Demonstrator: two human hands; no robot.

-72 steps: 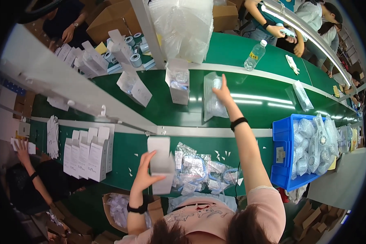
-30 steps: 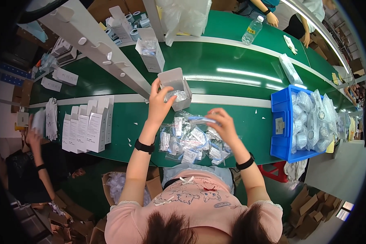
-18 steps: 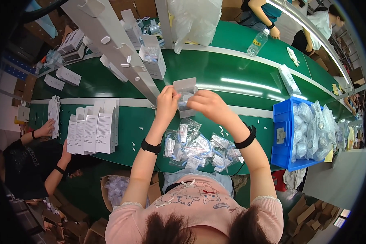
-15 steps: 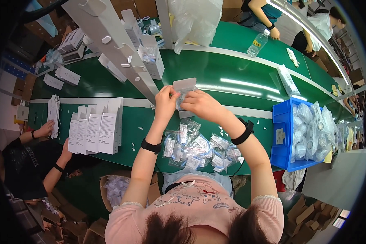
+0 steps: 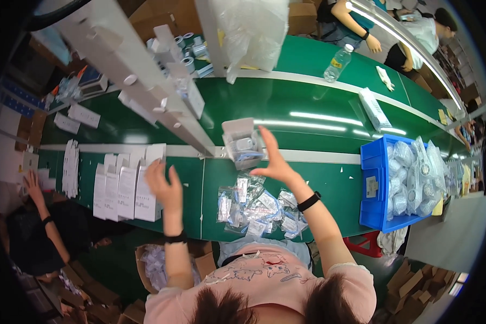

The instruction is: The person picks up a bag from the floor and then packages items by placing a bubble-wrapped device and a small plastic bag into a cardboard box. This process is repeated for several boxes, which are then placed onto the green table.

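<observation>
An open white carton [image 5: 233, 129] stands upright at the middle of the bench, flap raised, with a clear-wrapped grey item [image 5: 245, 144] inside. My right hand [image 5: 281, 163] is at its right side, thumb and fingers spread wide; whether it touches the carton I cannot tell. Over at the left, my left hand [image 5: 166, 186] is empty with fingers apart, at the rightmost of a row of standing white cartons [image 5: 127, 186]. Contact there is unclear. Between my forearms lies a pile of clear bags [image 5: 259, 205] with white labels and blue parts.
A blue bin [image 5: 373, 186] of bagged clear parts stands at the right. A metal post [image 5: 140, 81] slants over the bench at the left. A co-worker's hand [image 5: 33, 186] is near folded white cartons [image 5: 70, 168]. Farther back are a plastic bottle [image 5: 337, 63] and a long white package [image 5: 373, 109].
My left hand has left the central carton and swung left to the standing cartons. My right hand has opened and shifted to the carton's right side. The bagged item now sits inside the carton.
</observation>
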